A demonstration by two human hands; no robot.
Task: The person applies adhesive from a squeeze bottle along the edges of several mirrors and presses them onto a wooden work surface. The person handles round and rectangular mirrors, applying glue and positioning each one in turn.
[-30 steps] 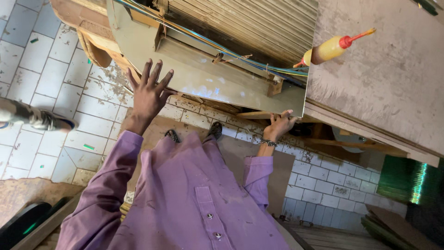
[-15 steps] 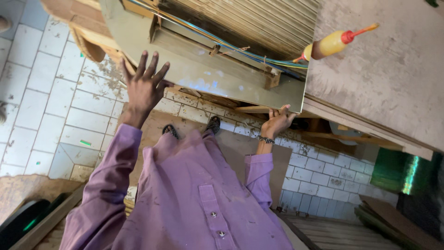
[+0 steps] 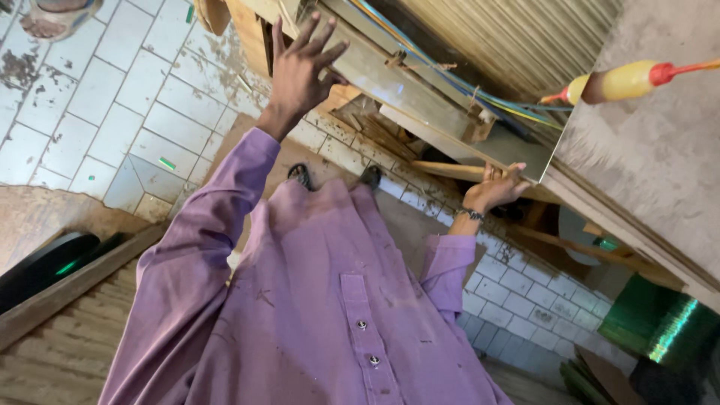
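The left hand (image 3: 304, 64) lies flat on the metal panel (image 3: 420, 101), fingers spread and gripping nothing. The right hand (image 3: 495, 187) curls its fingers around the panel's lower corner. Blue and yellow wires (image 3: 465, 90) run along the panel's top. A yellow bottle (image 3: 622, 81) lies just right of the panel. A white tiled floor (image 3: 97, 105) spreads left of the panel.

Open tiled floor (image 3: 97, 112) left of the panel (image 3: 420, 97), wooden strips (image 3: 450, 171) crowding beneath it, glue bottle (image 3: 626, 81) beside its right end
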